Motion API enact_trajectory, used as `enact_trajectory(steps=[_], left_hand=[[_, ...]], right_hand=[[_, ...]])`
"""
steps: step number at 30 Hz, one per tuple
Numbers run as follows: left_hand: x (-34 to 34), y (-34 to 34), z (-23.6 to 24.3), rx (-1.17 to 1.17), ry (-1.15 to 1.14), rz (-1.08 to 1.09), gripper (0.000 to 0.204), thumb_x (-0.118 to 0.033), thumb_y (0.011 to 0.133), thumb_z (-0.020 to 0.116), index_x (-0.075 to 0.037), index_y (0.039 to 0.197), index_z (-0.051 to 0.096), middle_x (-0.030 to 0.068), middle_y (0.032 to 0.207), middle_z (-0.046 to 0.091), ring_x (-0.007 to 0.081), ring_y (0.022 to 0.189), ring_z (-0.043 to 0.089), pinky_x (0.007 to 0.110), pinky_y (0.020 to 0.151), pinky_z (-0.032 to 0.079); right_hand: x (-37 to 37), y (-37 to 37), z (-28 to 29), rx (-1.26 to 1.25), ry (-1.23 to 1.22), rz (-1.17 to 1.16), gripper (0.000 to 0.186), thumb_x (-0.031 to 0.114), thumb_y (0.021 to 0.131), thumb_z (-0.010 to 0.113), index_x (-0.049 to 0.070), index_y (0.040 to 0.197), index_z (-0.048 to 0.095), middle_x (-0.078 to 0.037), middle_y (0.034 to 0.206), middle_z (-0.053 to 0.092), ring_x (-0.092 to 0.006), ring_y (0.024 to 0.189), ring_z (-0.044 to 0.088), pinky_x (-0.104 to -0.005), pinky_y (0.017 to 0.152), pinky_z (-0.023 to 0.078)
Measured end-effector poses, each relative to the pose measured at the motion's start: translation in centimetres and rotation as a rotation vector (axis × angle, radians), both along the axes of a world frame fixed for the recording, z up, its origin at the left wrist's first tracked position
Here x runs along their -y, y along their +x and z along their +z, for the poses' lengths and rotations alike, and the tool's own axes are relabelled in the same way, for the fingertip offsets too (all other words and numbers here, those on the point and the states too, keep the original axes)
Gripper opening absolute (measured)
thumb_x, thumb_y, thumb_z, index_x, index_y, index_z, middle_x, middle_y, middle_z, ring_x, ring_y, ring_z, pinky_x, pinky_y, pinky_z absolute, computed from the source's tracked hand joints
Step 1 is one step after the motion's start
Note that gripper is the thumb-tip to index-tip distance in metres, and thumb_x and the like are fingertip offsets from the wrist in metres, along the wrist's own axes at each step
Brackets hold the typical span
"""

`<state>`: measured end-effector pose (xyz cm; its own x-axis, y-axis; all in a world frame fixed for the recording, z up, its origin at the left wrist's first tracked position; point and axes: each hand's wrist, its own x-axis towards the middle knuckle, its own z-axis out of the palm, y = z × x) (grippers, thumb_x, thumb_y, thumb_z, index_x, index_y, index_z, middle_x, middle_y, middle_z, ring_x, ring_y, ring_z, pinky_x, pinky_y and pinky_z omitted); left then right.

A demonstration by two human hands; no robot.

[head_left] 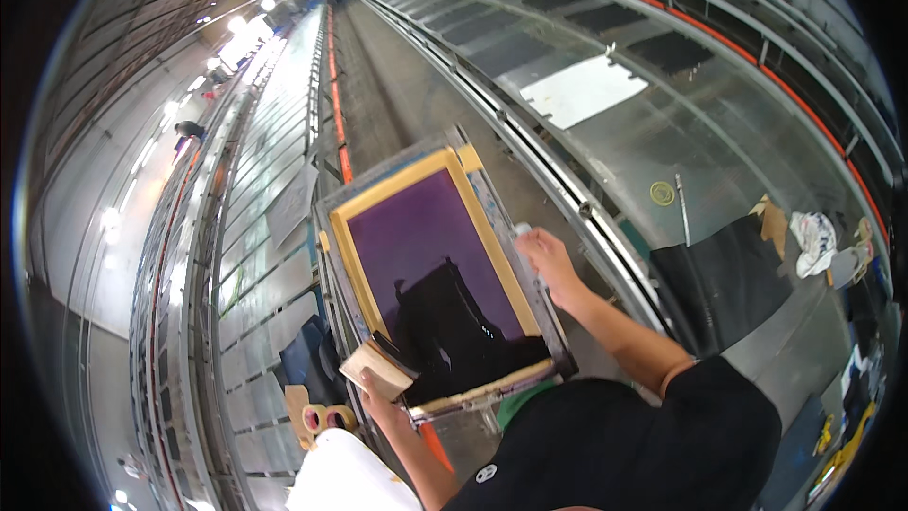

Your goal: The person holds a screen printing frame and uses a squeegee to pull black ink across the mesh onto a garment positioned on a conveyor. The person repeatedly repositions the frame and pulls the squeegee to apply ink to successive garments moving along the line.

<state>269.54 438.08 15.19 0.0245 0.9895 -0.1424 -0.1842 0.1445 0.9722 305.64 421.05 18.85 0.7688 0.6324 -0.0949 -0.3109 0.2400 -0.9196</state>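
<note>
A screen frame (501, 274) with yellow tape and purple mesh (407, 227) lies in the middle of the head view, tilted slightly. Black ink (445, 331) pools over its near part. My left hand (376, 393) grips a wooden squeegee (374, 367) at the frame's near left corner; the squeegee's dark blade lies against the ink. My right hand (549, 265) is closed on a small pale piece (522, 230) at the frame's right edge, too small to make out clearly.
Long metal rails (558, 189) and printing tables (265, 132) flank me. The right table holds a white sheet (577, 90), black sheets (719, 284), tape (662, 193) and rags (813, 241). Tape rolls (339, 419) sit at lower left. A distant person (189, 130) is at the far left.
</note>
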Motion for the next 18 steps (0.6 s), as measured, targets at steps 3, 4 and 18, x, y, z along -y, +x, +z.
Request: enact_trajectory(steps=[3,4,18], left_hand=[[-8.3,4.1,-0.4,-0.035,0.015,0.035,0.07,-0.047,0.094,0.07,0.008,0.132,0.053,0.0174,0.124,0.062,0.0291,0.112,0.064,0.041,0.094,0.053],[-10.5,5.9,-0.1,0.001,0.035,-0.036,0.073,-0.048,0.093,0.07,0.009,0.133,0.052,0.0182,0.126,0.062,0.0298,0.112,0.063,0.041,0.096,0.052],[-35.3,41.1,6.2,-0.062,0.109,-0.515,0.068,-0.044,0.095,0.069,0.009,0.134,0.051,0.0161,0.124,0.063,0.0271,0.11,0.065,0.04,0.093,0.055]], right_hand=[[-7.5,4.1,0.0,0.04,-0.002,-0.006,0.021,0.022,0.094,0.07,0.006,0.105,0.066,-0.002,0.099,0.067,-0.0084,0.095,0.056,-0.0263,0.086,0.042],[-9.0,5.8,0.3,0.017,-0.012,-0.032,0.021,0.022,0.094,0.069,0.006,0.106,0.065,-0.003,0.1,0.067,-0.0086,0.096,0.056,-0.0263,0.086,0.042],[-19.0,27.2,1.3,-0.094,-0.019,-0.46,0.035,0.019,0.093,0.067,0.014,0.126,0.059,0.006,0.077,0.047,-0.007,0.069,0.04,-0.0255,0.063,0.034]])
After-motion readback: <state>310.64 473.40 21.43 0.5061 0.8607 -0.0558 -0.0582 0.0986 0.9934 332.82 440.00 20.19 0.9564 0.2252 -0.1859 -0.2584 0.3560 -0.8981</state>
